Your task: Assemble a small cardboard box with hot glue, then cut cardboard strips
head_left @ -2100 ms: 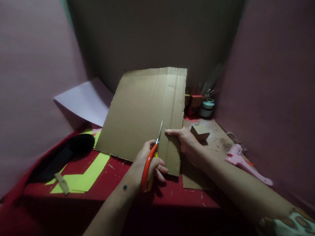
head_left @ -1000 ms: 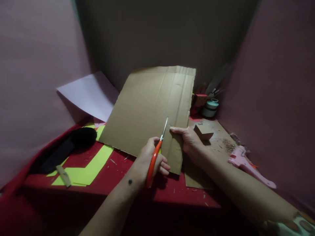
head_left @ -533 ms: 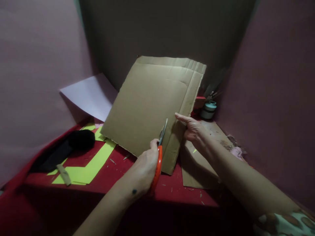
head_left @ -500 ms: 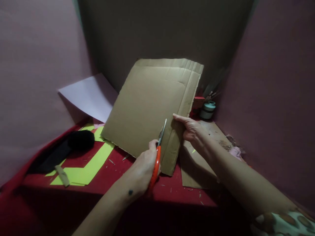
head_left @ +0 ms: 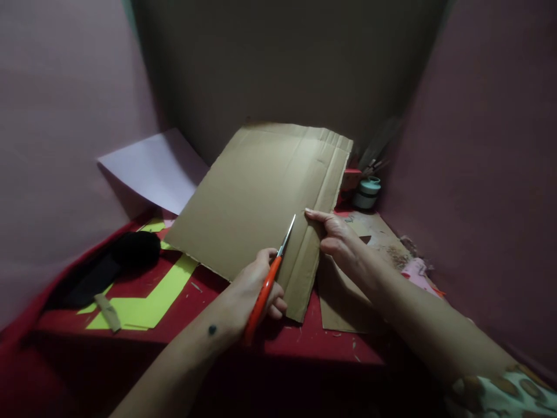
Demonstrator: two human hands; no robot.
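A large sheet of brown cardboard point(head_left: 256, 186), with creases along its right side, is held tilted above the table. My right hand point(head_left: 335, 232) grips its right edge, thumb on the front face and the other fingers behind. In my left hand point(head_left: 252, 290) is a pair of scissors point(head_left: 267, 284) with orange handles, closed fingers partly hidden behind them. One silver blade points up across the cardboard's front, near the lower middle. The other blade cannot be made out, nor can any cut line beside it.
On the red-covered table point(head_left: 278, 342) lie yellow-green paper strips point(head_left: 143, 310), a black fuzzy object point(head_left: 134, 252), a small cardboard scrap point(head_left: 108, 313) and shavings. White paper point(head_left: 152, 168) leans at the left. Another cardboard piece point(head_left: 343, 302) and a teal-lidded jar point(head_left: 368, 191) are at the right.
The cardboard's top edge has tipped lower and its left corner has shifted left. My left hand and the scissors' handles have moved slightly left and down; my right hand keeps its grip.
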